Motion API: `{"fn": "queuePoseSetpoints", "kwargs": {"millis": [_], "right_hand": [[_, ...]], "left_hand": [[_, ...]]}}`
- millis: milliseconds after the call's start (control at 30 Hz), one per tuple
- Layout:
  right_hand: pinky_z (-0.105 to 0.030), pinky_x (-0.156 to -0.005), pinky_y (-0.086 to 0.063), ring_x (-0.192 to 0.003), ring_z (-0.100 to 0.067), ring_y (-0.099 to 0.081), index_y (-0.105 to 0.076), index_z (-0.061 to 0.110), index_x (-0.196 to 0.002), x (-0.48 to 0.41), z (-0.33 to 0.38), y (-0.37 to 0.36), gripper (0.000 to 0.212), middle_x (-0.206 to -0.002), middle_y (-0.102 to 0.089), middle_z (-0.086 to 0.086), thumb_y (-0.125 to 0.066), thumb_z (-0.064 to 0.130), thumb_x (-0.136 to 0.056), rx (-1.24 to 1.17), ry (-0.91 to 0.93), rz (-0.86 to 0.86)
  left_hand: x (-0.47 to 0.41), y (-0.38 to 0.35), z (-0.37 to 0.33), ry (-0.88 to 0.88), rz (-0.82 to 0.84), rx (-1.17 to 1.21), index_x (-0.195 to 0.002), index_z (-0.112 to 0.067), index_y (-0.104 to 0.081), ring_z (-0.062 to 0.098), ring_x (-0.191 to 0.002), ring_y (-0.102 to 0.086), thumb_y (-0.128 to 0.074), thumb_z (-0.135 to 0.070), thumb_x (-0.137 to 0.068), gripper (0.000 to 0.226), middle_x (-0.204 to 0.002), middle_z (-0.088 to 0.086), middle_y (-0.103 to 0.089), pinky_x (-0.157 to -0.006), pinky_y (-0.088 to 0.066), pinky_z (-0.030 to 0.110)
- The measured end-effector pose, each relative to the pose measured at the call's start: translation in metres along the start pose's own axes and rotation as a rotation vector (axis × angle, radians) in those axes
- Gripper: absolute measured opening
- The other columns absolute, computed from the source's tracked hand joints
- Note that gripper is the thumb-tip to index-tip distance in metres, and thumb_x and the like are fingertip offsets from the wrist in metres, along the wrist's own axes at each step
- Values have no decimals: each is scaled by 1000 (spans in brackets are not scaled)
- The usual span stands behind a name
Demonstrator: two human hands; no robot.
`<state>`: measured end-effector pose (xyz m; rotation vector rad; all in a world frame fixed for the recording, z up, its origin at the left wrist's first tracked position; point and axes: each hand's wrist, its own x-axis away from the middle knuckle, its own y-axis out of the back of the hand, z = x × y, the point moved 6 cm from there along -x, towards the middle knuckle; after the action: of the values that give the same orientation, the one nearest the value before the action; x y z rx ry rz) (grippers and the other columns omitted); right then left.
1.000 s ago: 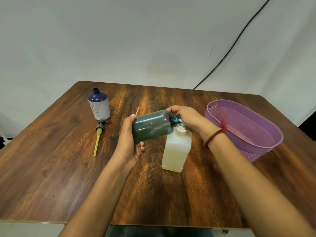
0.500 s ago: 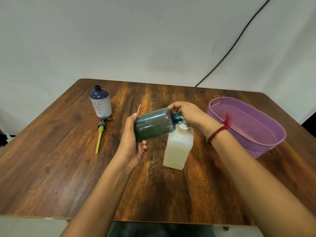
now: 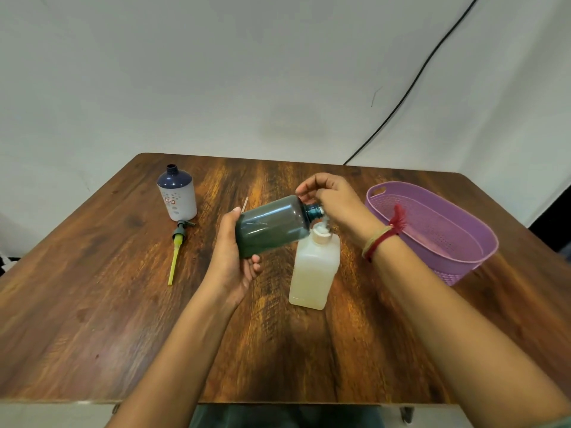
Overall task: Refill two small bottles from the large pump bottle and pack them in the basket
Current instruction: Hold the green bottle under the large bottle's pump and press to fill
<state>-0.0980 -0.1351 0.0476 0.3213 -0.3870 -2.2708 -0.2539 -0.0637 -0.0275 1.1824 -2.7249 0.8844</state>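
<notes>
Your left hand (image 3: pixel 234 264) grips the dark green bottle (image 3: pixel 272 225) by its base. The bottle is tipped on its side, open neck right at the nozzle of the large pump bottle (image 3: pixel 313 273). Your right hand (image 3: pixel 336 200) curls its fingers over the pump head. The pump bottle stands mid-way across the table (image 3: pixel 92 304), purple basket (image 3: pixel 457 273) to its right. Far left, the white bottle (image 3: pixel 177 199) stands uncapped, its yellow-tubed pump (image 3: pixel 176 254) lying just in front.
</notes>
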Motion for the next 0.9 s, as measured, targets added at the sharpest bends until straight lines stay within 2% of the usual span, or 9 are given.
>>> {"fn": "queuePoseSetpoints", "kwargs": {"millis": [100, 167, 233, 300, 367, 433, 567, 700, 900], "right_hand": [[-28, -81, -52, -82, -13, -62, -65, 11, -86, 1, 6, 4, 25, -86, -65, -2, -42, 4, -95, 21, 86, -80], [-39, -90, -51, -93, -19, -64, -65, 17, -92, 8, 13, 7, 23, -94, -68, -5, -45, 26, -98, 71, 145, -115], [-42, -94, -48, -102, -23, -61, -63, 19, -107, 26, 21, 8, 46, -107, -66, -8, -34, 51, -94, 261, 208, -122], [-37, -110, -33, -121, -19, -51, -53, 16, -128, 51, 19, 3, 70, -128, -57, -5, -23, 63, -86, 541, 282, -116], [-30, -115, -9, -135, -14, -34, -39, 15, -141, 73, 10, -4, 75, -144, -43, -3, -21, 64, -87, 741, 333, -128], [-27, -114, -4, -140, -14, -26, -33, 13, -145, 79, 0, -7, 79, -149, -36, -4, -17, 66, -88, 823, 351, -161], [-33, -115, -13, -140, -21, -29, -36, 8, -142, 73, -5, -8, 88, -147, -40, -10, -9, 71, -87, 918, 390, -228], [-32, -112, -15, -141, -20, -26, -34, 10, -144, 75, -7, -11, 89, -150, -35, -8, -11, 73, -85, 917, 383, -251], [-39, -109, -25, -132, -23, -44, -53, 8, -130, 74, -15, -12, 86, -137, -52, -9, -14, 72, -87, 991, 354, -285]], "left_hand": [[3, 1, -1, 4, -14, -12, -110, -12, -57, 4, -39, -43, -43, -55, -91, 49, -74, 5, -58, -35, -38, 13], [4, 1, -2, -2, -16, -12, -108, -13, -56, 4, -39, -43, -43, -55, -91, 47, -74, 4, -59, -35, -38, 13], [5, 1, -3, -14, -20, -19, -105, -14, -57, 4, -39, -43, -43, -55, -91, 45, -75, 3, -59, -35, -38, 13], [5, 1, -6, -31, -21, -30, -104, -15, -56, 4, -38, -43, -43, -55, -92, 43, -76, 4, -58, -35, -38, 13], [5, 1, -7, -37, -26, -40, -107, -16, -55, 4, -39, -44, -43, -55, -91, 45, -80, 6, -57, -35, -39, 13], [4, 1, -6, -35, -33, -43, -111, -16, -55, 4, -39, -44, -43, -56, -91, 46, -86, 7, -58, -35, -39, 14], [4, -1, -5, -29, -38, -33, -104, -17, -58, 4, -41, -44, -43, -56, -91, 44, -88, 8, -58, -36, -40, 13], [4, 0, -9, -43, -54, -34, -96, -19, -58, 4, -42, -43, -44, -55, -91, 38, -83, 6, -60, -36, -39, 13], [4, 0, -11, -53, -95, -79, -97, -20, -56, 4, -41, -42, -46, -53, -91, 34, -84, 6, -59, -35, -36, 14]]}}
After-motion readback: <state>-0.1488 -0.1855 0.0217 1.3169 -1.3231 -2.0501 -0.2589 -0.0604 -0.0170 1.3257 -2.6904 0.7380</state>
